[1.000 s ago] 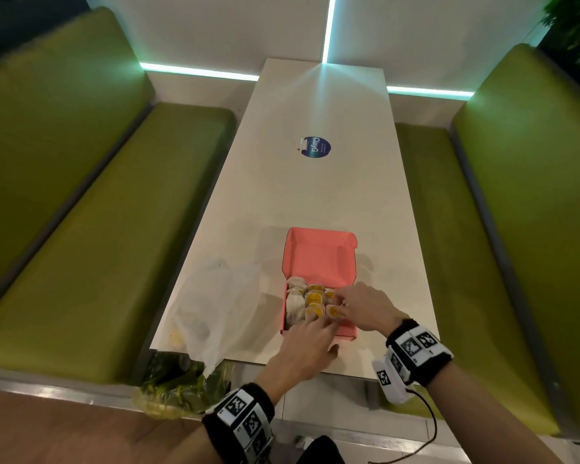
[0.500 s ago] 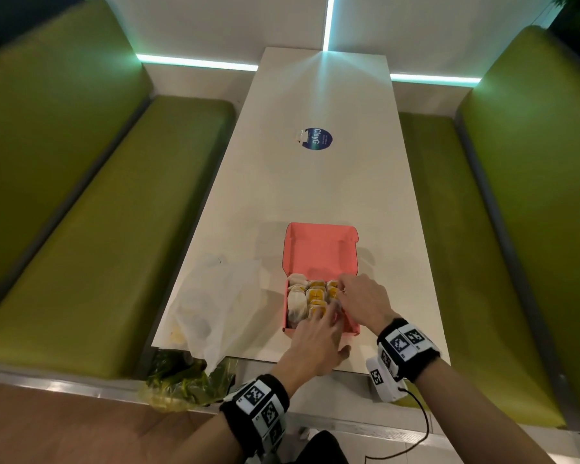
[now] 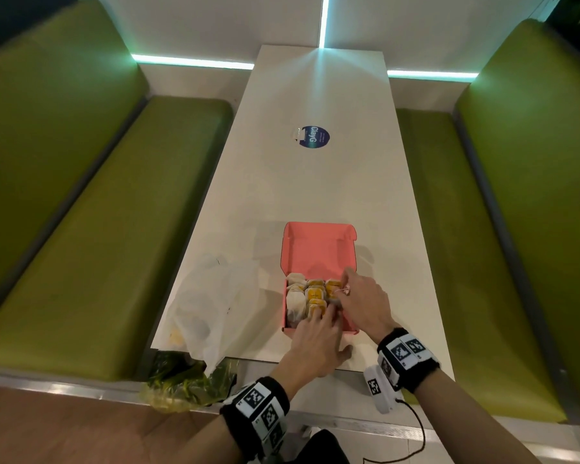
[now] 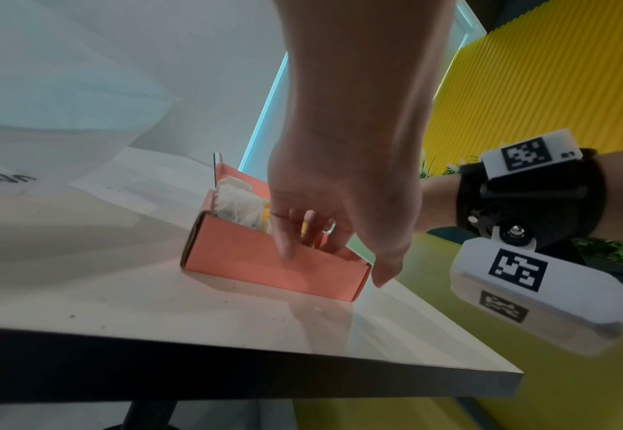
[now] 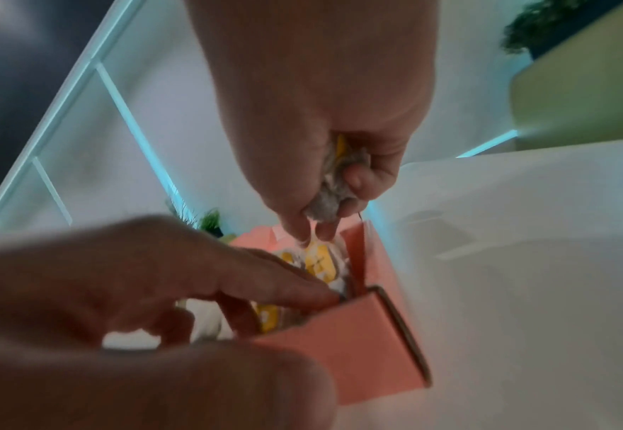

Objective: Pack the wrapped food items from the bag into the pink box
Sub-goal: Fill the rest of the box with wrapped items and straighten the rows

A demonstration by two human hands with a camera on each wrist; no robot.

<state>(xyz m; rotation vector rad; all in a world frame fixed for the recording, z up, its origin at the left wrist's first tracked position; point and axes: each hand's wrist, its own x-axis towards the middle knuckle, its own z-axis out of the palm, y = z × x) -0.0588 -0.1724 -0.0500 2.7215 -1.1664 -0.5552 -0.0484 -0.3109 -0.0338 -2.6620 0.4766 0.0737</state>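
Observation:
The pink box lies open near the table's front edge, its lid tilted back. Several wrapped food items, white paper with yellow labels, fill its left and middle. My left hand reaches over the near wall; its straight fingers touch the packed items, and the thumb is outside the right corner. My right hand hovers over the box's right side. In the right wrist view its curled fingers grip a crumpled wrapped item above the box. The white translucent bag lies left of the box.
Green benches run along both sides of the long white table. A round blue sticker lies mid-table. A yellow-green plastic bag hangs below the front left corner. The table's front edge is close behind the box.
My right hand has shifted a little farther back over the box's right side. The left hand stays at the near wall. The box and bag have not moved.

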